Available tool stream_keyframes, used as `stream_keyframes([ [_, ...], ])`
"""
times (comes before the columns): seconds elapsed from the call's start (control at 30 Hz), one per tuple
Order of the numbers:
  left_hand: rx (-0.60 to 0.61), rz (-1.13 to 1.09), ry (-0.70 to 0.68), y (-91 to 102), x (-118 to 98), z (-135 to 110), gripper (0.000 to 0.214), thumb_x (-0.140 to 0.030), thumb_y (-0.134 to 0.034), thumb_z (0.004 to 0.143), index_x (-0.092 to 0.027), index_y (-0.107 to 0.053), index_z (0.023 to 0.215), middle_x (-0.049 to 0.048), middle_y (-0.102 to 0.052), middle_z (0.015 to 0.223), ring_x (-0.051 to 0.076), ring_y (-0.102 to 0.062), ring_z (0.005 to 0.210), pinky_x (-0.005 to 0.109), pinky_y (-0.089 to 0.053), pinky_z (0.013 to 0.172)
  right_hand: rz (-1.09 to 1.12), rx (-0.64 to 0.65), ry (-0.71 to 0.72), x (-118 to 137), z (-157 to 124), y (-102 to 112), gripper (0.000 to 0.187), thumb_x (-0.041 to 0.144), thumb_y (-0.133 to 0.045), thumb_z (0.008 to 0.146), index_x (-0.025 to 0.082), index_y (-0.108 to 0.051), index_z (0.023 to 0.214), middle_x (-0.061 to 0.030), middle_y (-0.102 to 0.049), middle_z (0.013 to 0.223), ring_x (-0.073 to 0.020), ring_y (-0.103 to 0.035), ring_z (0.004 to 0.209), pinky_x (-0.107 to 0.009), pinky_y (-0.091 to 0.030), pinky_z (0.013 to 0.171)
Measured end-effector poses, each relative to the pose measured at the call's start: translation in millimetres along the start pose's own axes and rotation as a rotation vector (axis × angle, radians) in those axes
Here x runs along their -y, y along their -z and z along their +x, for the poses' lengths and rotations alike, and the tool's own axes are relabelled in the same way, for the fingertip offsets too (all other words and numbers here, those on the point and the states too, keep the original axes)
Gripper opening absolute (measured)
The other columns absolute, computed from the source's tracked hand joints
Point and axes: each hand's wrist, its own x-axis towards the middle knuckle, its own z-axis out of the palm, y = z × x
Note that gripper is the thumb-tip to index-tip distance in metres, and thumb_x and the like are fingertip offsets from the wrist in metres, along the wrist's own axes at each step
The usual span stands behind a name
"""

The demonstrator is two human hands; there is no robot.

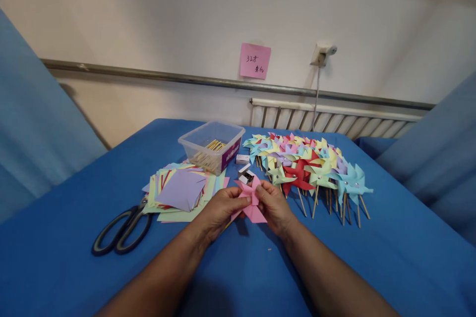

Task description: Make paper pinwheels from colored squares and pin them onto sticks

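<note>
Both my hands hold a pink paper pinwheel (251, 203) over the blue table (238, 267). My left hand (222, 208) pinches its left side with closed fingers. My right hand (274, 206) grips its right side, thumb and fingers pressed on the folded paper. A thin wooden stick seems to run under my left hand, mostly hidden. A small open box of pins (246, 175) lies just beyond the pinwheel.
A stack of coloured paper squares (182, 190) lies to the left, with black-handled scissors (122, 230) beside it. A clear plastic tub (211, 146) holds sticks. Several finished pinwheels (308, 166) on sticks lie to the right. A pink note (255, 61) hangs on the wall.
</note>
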Motion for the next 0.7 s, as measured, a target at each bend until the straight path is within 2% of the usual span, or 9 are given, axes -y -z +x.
stream_keyframes([
  [0.1, 0.023, -0.037, 0.044, -0.2, -3, -2, 0.02, -0.016, -0.075, 0.064, -0.01, -0.068, 0.081, 0.0079, -0.068, 0.072, 0.015, -0.062, 0.064, 0.026, -0.048, 0.067, 0.084, 0.064, -0.067, 8, -3, 2, 0.031, 0.039, -0.076, 0.065, 0.017, -0.067, 0.086, 0.0063, -0.049, 0.053, -0.004, -0.031, 0.041, -0.018, -0.029, 0.043],
  [0.23, 0.018, -0.088, 0.085, 2.4, -5, -1, 0.017, -0.016, -0.076, 0.063, -0.012, -0.066, 0.077, 0.0052, -0.066, 0.068, 0.013, -0.061, 0.06, 0.024, -0.047, 0.064, 0.145, 0.146, -0.081, 16, -6, 3, 0.03, 0.032, -0.08, 0.062, 0.019, -0.067, 0.085, 0.0042, -0.055, 0.061, -0.0057, -0.041, 0.048, -0.019, -0.036, 0.051],
  [0.37, -0.002, -0.084, 0.084, 6.5, -5, 1, 0.016, -0.018, -0.076, 0.063, -0.013, -0.064, 0.073, 0.0036, -0.065, 0.066, 0.012, -0.059, 0.058, 0.023, -0.045, 0.061, 0.111, 0.104, -0.024, 15, -5, 2, 0.027, 0.031, -0.08, 0.062, 0.02, -0.066, 0.082, 0.003, -0.058, 0.065, -0.0085, -0.049, 0.054, -0.022, -0.039, 0.055],
  [0.57, -0.032, -0.036, 0.059, 8.7, -3, 3, 0.018, -0.023, -0.077, 0.063, -0.013, -0.063, 0.07, 0.0023, -0.062, 0.063, 0.013, -0.059, 0.059, 0.024, -0.044, 0.061, 0.039, 0.002, 0.067, 8, -2, 0, 0.018, 0.031, -0.075, 0.068, 0.019, -0.063, 0.073, 0.0049, -0.054, 0.062, -0.0068, -0.044, 0.051, -0.021, -0.036, 0.053],
  [0.7, -0.045, -0.008, 0.024, 10.6, -2, 4, 0.018, -0.022, -0.076, 0.062, -0.013, -0.062, 0.07, 0.0022, -0.062, 0.064, 0.012, -0.057, 0.057, 0.023, -0.042, 0.058, 0.064, 0.02, 0.071, 7, -2, -1, 0.019, 0.032, -0.075, 0.069, 0.019, -0.06, 0.071, 0.0053, -0.052, 0.061, -0.007, -0.042, 0.051, -0.021, -0.035, 0.053],
])
